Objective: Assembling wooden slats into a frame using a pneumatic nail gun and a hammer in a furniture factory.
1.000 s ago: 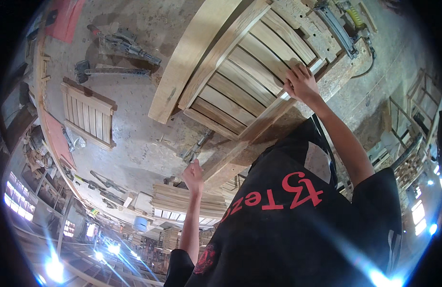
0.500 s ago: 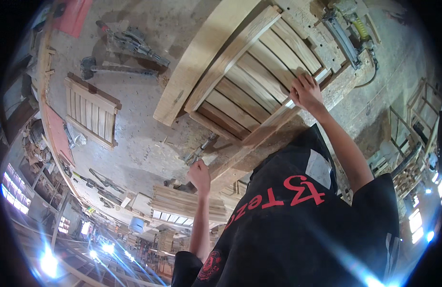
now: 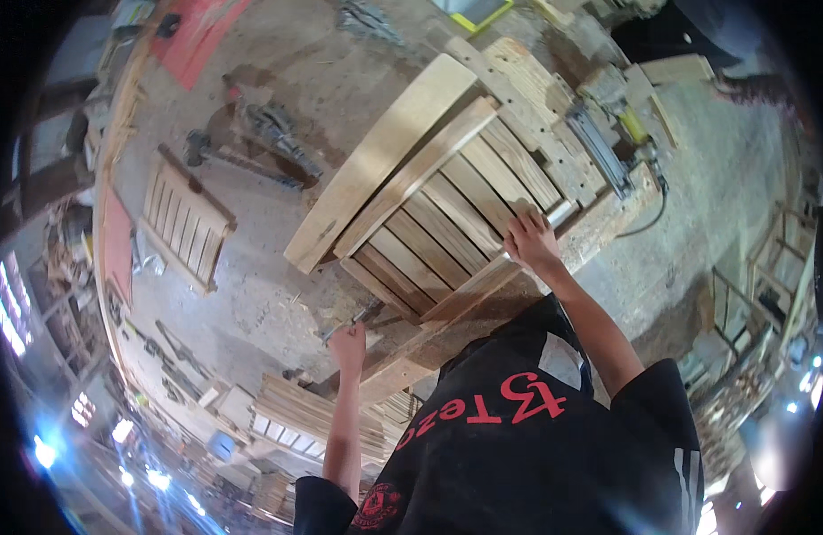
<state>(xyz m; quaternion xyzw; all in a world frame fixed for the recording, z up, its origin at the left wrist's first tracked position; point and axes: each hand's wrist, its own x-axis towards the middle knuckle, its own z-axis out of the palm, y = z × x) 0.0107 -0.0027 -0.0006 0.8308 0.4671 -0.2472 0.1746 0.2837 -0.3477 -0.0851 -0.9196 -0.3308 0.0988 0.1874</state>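
A slatted wooden panel [image 3: 443,236] with a thick frame lies on the workbench before me, its slats set side by side. My right hand [image 3: 529,239] is curled over its near rail at the right end, fingertips on the inner side. My left hand [image 3: 347,346] is closed, just off the panel's near left corner. Right by its knuckles lies a slim metal tool [image 3: 367,312]; whether the fingers hold it cannot be made out. Along the panel's far left side rests a thick, curved wooden beam [image 3: 385,160].
A smaller slatted panel [image 3: 187,218] lies to the left. Beyond it are a hammer [image 3: 242,159] and dark metal tools [image 3: 278,134]. A nail gun [image 3: 600,147] with a hose sits at the right end. Slatted pieces [image 3: 313,410] are stacked at lower left.
The view has shifted, so the bench appears lower and farther left. My left hand has come closer to the metal tool. My right hand stays on the panel's near rail.
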